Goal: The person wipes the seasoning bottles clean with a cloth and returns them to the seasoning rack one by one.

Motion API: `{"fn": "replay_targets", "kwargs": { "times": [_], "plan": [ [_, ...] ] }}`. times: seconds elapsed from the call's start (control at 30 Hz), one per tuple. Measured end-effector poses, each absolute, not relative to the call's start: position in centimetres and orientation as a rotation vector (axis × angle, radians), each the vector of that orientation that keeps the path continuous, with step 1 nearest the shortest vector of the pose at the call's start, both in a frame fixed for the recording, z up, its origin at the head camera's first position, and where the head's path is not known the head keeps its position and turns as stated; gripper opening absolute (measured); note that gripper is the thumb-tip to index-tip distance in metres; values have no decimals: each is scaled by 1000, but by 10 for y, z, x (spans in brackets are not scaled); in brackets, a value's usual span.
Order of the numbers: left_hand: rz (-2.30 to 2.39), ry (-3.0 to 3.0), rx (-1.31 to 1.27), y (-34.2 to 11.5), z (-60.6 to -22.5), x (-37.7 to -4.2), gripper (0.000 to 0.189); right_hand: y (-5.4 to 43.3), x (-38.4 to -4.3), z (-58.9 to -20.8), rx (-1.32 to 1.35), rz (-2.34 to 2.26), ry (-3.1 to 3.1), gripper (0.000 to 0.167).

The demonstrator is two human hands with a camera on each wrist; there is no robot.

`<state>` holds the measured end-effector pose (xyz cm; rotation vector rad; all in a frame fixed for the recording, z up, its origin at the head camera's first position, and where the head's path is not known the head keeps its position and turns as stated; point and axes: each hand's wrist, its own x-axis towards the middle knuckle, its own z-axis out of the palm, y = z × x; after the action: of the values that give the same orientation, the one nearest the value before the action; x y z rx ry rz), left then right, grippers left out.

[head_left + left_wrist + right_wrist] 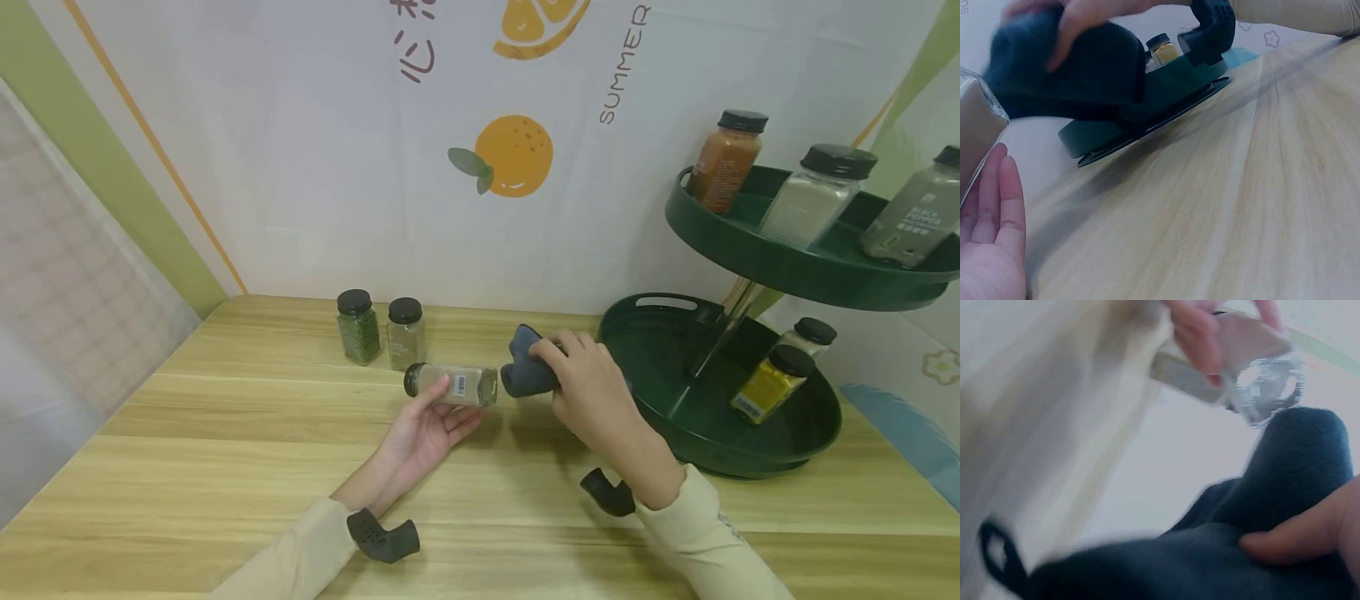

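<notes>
Toward my left, a green-flecked jar [359, 337] and a beige jar [407, 346] are standing upright side by side on the wooden table [225, 467]; nothing is showing me whether either has been wiped. In the middle, one pale jar [474, 387] is lying sideways above the table, cap to the left and base to the right, with a dark blue cloth [528, 367] just beside its base. I am judging the wiping of this jar to be under way, not finished. To the right, three jars are standing on the upper green tray [795, 271] and two in the lower green tray [720, 450], so setting them there looks done, while the three off the rack may be what is left.

My left hand [427, 433] is gripping the pale jar, thumb pressing over its side and fingers reaching out underneath. My right hand [600, 390] is pinching the bunched cloth, thumb pressing into it; whether the cloth is touching the glass, I cannot tell.
</notes>
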<state>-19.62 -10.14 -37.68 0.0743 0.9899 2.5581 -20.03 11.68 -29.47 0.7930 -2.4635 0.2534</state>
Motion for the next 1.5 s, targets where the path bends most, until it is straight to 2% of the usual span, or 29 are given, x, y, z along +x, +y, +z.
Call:
{"fn": "replay_targets", "kwargs": {
  "times": [0.17,0.33,0.9,1.3,1.4,1.5],
  "plan": [
    [2542,999,93,-103,-377,-195,23,108,-193,-291,996,449,-2310,43],
    [2519,1022,138,-104,-377,-195,28,100,-193,-298,1139,406,-2256,43],
    [2544,1047,62,-101,-376,-196,26,109,-203,-310,952,205,-2507,57],
    [2545,1007,117,-101,-378,-196,28,116,-200,-298,693,200,-2557,46],
    [2551,1003,116,-100,-378,-196,34,116,-198,-295,669,299,-2525,44],
    [2555,972,131,-100,-378,-196,53,112,-195,-293,719,384,-2514,45]
  ]
}}
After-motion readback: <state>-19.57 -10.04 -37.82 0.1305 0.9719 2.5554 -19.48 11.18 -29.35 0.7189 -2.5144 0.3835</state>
